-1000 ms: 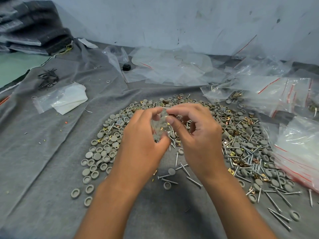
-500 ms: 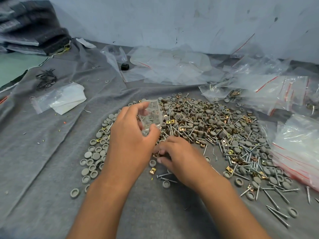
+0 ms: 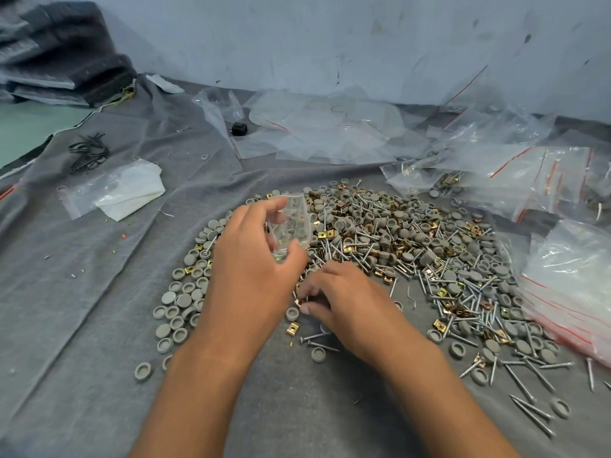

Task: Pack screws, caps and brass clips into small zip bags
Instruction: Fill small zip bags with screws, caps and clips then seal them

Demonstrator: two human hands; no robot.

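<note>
A wide heap of grey round caps [image 3: 396, 233], silver screws [image 3: 525, 368] and brass clips [image 3: 325, 234] covers the grey cloth [image 3: 82, 292]. My left hand [image 3: 251, 259] holds a small clear zip bag [image 3: 291, 223] upright above the heap's left side, thumb and fingers around it. Just below and to the right, my right hand [image 3: 344, 302] is down on the cloth at the heap's near edge, its fingertips curled over small parts and pinching a brass clip [image 3: 298, 303]. Another loose clip [image 3: 292, 328] lies just in front.
Empty clear zip bags with red strips [image 3: 330, 127] lie at the back. Filled bags [image 3: 562, 193] pile up at the right edge. A white folded cloth in plastic [image 3: 129, 190] and black wire ties [image 3: 87, 153] lie at the left, a small black object [image 3: 239, 128] behind.
My right hand left the bag and dropped to the cloth at the heap's near edge, where it now pinches small parts. My left hand kept the bag and shifted slightly left.
</note>
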